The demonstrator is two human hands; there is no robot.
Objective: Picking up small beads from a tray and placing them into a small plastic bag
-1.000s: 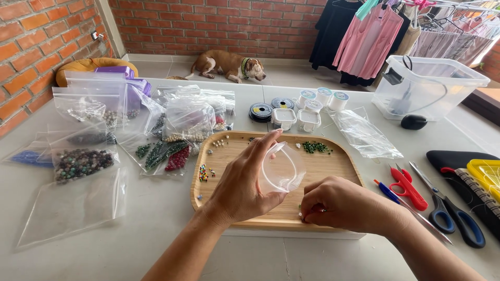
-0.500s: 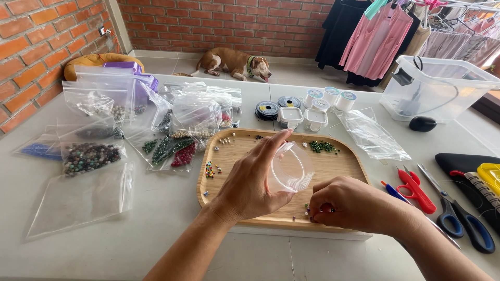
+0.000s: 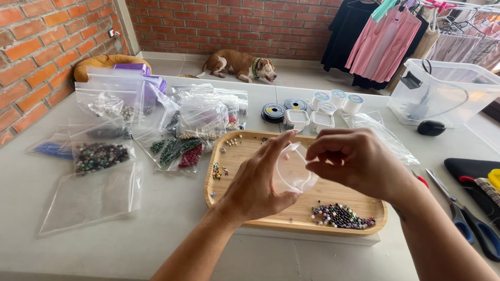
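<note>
Both hands hover over the oval wooden tray [image 3: 245,148]: the left hand [image 3: 258,190] grips a small clear plastic bag [image 3: 292,174], while the right hand [image 3: 357,161] pinches its fingertips together at the bag's mouth. A heap of mixed dark beads [image 3: 341,216] lies on the tray's near right corner.

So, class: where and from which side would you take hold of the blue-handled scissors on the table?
Grip the blue-handled scissors by the handle loops, coming from the near right edge of the table. The loops point toward the person; the blades point away toward the wooden tray.
</note>
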